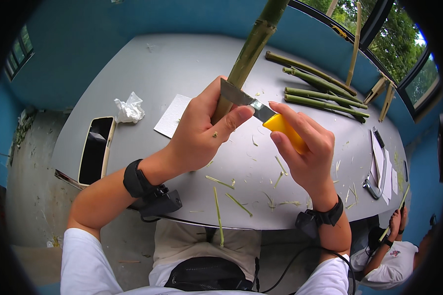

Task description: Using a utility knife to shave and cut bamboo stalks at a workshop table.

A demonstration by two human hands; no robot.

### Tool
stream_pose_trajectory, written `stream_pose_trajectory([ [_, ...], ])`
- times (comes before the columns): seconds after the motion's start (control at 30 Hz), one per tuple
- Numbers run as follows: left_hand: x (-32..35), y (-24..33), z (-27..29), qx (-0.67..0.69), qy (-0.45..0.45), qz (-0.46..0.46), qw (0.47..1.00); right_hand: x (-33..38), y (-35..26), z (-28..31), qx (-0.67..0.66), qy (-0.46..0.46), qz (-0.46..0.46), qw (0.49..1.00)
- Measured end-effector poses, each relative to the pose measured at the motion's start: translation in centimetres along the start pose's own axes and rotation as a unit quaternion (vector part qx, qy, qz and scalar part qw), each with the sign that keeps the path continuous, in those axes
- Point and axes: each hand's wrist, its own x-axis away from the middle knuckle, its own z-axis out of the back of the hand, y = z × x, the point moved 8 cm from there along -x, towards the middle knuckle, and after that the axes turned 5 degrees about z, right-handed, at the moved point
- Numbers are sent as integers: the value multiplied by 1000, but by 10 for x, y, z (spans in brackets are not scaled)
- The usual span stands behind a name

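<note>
My left hand is wrapped round the lower part of a green bamboo pole, which slants up and away past the top edge of the view. A knife with a yellow handle is gripped in my right hand. Its grey metal blade lies across the pole just above my left fingers, and the left thumb rests close beside the blade. The stripped side of the pole looks paler near the blade. Thin green shavings are scattered over the grey table beneath my hands.
Several bamboo stalks lie at the back right. A phone, crumpled tissue and white sheet sit to the left. A small saw frame and papers lie right. Another person holds a thin stalk at lower right.
</note>
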Motion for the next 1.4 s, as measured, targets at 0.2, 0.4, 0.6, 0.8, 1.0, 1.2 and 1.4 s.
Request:
stream_pose_trajectory([
  [0.2, 0, 13, 4, -124, 43, -88, 987, -1, -4, 4, 4, 22, 21, 1000],
  [0.4, 1, 17, 4, -159, 65, -64, 983, -1, -6, 7, 18, 35, 39, 998],
  [0.6, 3, 25, 8, -221, 72, -22, 972, -1, -11, 10, 23, 45, 42, 998],
  [0.8, 4, 30, 8, -253, 87, -16, 964, 1, -13, 12, 20, 59, 41, 997],
  [1.0, -1, 20, 16, -225, 58, -36, 972, 0, -11, 8, -7, 59, 38, 997],
  [1.2, -3, 26, 7, -138, -4, -80, 987, 0, -7, 6, -19, 51, 27, 998],
  [1.4, -2, 25, 1, -70, -26, -33, 997, 0, -8, 8, -23, 48, 31, 998],
])
